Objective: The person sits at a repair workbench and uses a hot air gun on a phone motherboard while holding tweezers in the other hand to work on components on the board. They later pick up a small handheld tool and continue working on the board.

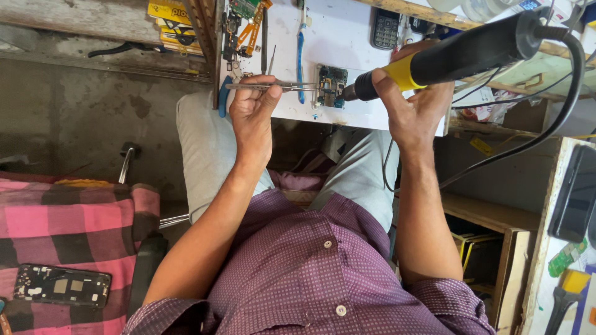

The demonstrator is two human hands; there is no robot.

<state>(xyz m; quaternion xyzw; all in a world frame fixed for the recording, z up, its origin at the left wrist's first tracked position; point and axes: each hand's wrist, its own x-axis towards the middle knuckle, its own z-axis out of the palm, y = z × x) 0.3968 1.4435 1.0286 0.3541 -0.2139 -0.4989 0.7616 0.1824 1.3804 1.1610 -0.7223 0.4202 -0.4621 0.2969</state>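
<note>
Both hands are at work over the small circuit board (333, 85) near the front edge of the white desk (347, 37).

Your left hand (251, 111) is pinched closed on metal tweezers (273, 86), whose tips reach the board's left side. Your right hand (415, 102) is wrapped around the black-and-yellow hot-air handle (447, 59), its nozzle aimed at the board's right edge, its black cable (559, 118) looping off to the right. By the look of it you are mid-rework: the board lies bare with the tools on it, and whether any part has come free is too small to tell. A blue toothbrush (300, 49) lies just behind the board, and a dark phone frame (62, 285) rests on the checked cloth (74, 217) at your left.
</note>
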